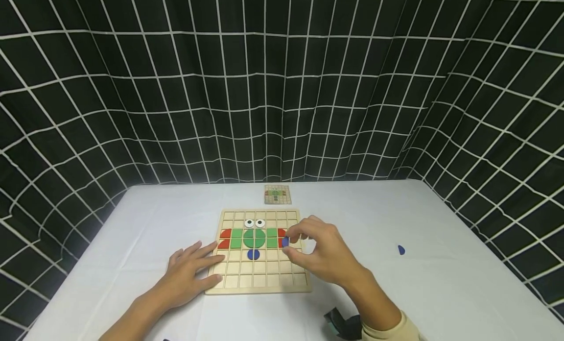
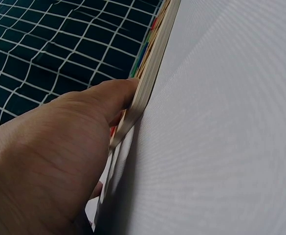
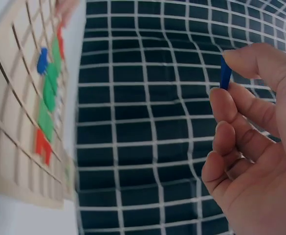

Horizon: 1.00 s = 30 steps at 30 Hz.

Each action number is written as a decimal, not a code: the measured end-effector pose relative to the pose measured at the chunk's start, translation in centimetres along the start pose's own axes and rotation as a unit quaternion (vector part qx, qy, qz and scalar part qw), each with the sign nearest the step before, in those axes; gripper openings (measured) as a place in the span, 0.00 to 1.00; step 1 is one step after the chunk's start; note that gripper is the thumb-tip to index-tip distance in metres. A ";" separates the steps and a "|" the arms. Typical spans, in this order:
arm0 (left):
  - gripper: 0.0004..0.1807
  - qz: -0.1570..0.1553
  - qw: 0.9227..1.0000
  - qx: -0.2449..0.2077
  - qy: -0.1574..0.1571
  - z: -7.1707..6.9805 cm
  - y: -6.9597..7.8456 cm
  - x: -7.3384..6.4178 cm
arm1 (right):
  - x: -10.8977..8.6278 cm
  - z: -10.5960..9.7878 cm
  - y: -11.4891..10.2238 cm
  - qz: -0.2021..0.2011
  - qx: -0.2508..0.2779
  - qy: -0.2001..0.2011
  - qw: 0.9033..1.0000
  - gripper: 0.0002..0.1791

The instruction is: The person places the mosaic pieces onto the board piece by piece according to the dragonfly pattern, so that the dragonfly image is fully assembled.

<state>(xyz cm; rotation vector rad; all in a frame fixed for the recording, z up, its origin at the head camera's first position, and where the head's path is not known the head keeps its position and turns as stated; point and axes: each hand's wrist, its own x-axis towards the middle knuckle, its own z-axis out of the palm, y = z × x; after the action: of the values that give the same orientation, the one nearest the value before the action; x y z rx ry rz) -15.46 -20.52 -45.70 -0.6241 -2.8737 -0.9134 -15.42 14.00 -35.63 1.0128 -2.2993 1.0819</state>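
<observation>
A wooden grid board (image 1: 238, 281) lies on the white table with coloured pieces in its cells. My left hand (image 1: 187, 275) rests beside it with fingers spread, fingertips over its left edge; in the left wrist view the thumb reaches the board's side (image 2: 155, 63). Between thumb and fingertips, my right hand (image 1: 326, 253) pinches a small flat blue piece (image 3: 225, 72) above the board's right side. Green squares (image 1: 236, 233) and a green circle (image 1: 254, 238) form a band with red pieces (image 1: 223, 244) at its ends. Two eye discs (image 1: 249, 223) sit above, a blue circle (image 1: 253, 254) below.
A small card (image 1: 277, 202) with a similar pattern lies behind the board. To the right, a blue half-circle piece (image 1: 401, 250) lies on the table (image 1: 374, 213). A dark strap-like thing (image 1: 345, 326) is by the right wrist. Black grid-lined curtains (image 1: 282, 86) surround the table.
</observation>
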 end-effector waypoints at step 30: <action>0.25 -0.002 1.000 0.008 -0.013 -0.1 0.0 0.1 | 0.2 10.8 2.3 0.186 0.061 -0.155 0.968 0.08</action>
<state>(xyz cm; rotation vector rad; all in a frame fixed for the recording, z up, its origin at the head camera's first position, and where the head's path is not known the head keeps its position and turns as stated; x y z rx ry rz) -15.56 -20.46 -45.61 -0.6324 -2.9028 -0.8893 -17.77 6.43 -43.33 0.8638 -2.7880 1.2985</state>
